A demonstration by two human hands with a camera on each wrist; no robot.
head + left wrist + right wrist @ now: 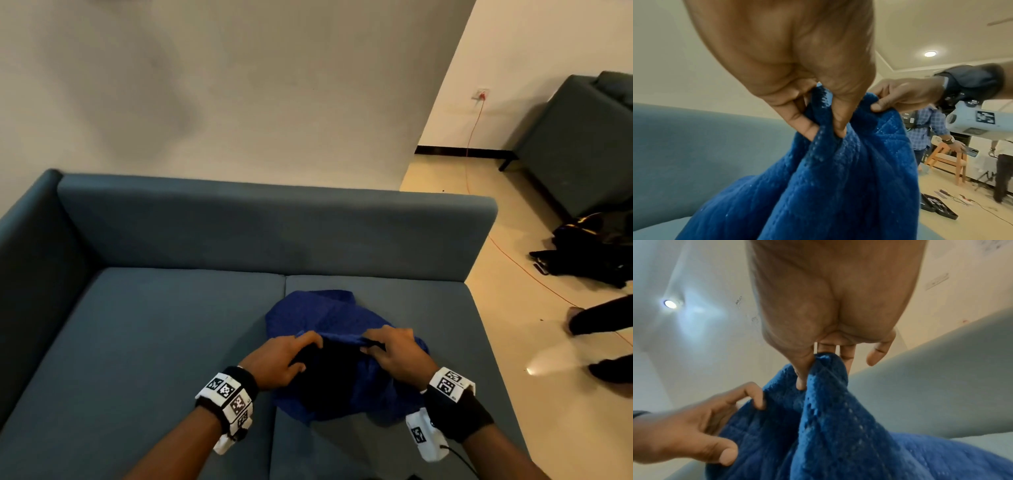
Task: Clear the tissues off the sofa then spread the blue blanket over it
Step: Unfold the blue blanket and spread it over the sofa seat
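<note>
Crumpled deep-blue knitted blanket (329, 318) heaped on the right seat cushion of the grey-blue fabric sofa (171, 325), just right of the seam between the two cushions, near the front edge. Upper edge of the blanket lifted off the heap and stretched between both hands. Left hand (284, 356) pinching that edge on the left, thumb and curled fingers (807, 128) closed on a bunched fold. Right hand (394, 349) pinching the same edge a little to the right, thumb pressed against the fabric from one side, fingers (846, 356) behind it; little finger seemingly held clear of the cloth, though blur in the right wrist view makes that uncertain. Both grips grasping the blanket, hands near each other, knuckles up. Rest of the blanket hanging in folds and pooling on the cushion below. Marker-printed white wristbands (227, 394) on both forearms. Left cushion bare of anything. Beige tiled floor (507, 308) to the right, with an orange cable (474, 130) running from a wall socket, a dark bag (589, 250) lying far right, and a second grey sofa (579, 144) against the far wall.
</note>
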